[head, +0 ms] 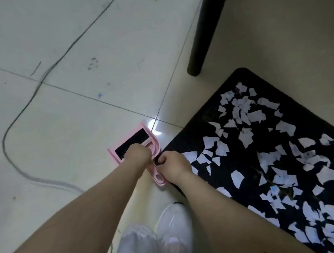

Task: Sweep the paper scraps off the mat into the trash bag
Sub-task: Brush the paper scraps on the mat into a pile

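Both hands [138,154] [172,164] grip the pink plastic dustpan-and-brush set [134,144], and white paper scraps [247,135] cover the black mat [186,138], nothing swept

Bare floor tiles [60,122] lie open left; a cable [7,150] and table leg [204,29] intrude.

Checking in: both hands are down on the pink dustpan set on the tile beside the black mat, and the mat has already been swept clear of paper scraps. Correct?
Not quite. The head view shows the black mat still covered in white paper scraps; nothing looks swept yet. The rest holds: the left hand and right hand are both on the pink dustpan set, on the tile beside the mat.
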The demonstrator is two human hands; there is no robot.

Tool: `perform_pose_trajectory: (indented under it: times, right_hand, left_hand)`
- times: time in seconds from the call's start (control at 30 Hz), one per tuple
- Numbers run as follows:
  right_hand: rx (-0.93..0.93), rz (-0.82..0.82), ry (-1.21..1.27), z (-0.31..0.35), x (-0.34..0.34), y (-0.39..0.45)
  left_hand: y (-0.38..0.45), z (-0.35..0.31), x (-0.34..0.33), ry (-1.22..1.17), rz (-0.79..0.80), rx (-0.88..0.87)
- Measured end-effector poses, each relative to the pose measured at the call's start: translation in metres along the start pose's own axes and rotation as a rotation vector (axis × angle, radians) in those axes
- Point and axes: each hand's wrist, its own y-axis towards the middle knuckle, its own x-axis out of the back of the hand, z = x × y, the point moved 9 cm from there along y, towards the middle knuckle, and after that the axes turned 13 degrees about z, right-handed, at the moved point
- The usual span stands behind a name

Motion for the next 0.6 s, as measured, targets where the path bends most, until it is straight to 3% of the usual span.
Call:
perform_pose_trajectory:
  times: [0.03,0.07,0.17,0.3,0.4,0.5,0.6]
  right_hand:
    - [-0.010,0.020,-0.058,0.002,-0.004,0.003]
    - [-0.024,0.003,-0.109,0.003,-0.005,0.004]
    - [-0.055,0.069,-0.050,-0.001,-0.018,0.008]
    - [-0.015,0.056,0.004,0.002,-0.022,0.011]
    - [0.018,0.046,0.118,0.005,-0.023,0.013]
    - [-0.011,0.040,0.239,0.002,-0.023,0.019]
    - [-0.037,0.055,0.375,0.002,-0.025,0.024]
  left_hand:
    - [-0.001,-0.005,0.006,0.054,-0.058,-0.057]
    - [0.001,-0.001,0.008,0.081,-0.093,-0.007]
    - [-0.003,-0.011,0.021,0.275,-0.204,-0.100]
    - [-0.002,-0.021,0.010,0.435,-0.093,-0.190]
    - [-0.002,-0.023,-0.001,0.636,-0.037,-0.142]
    - [-0.002,-0.028,0.003,0.634,-0.069,-0.181]
    - [-0.009,-0.031,0.020,0.446,-0.167,-0.260]
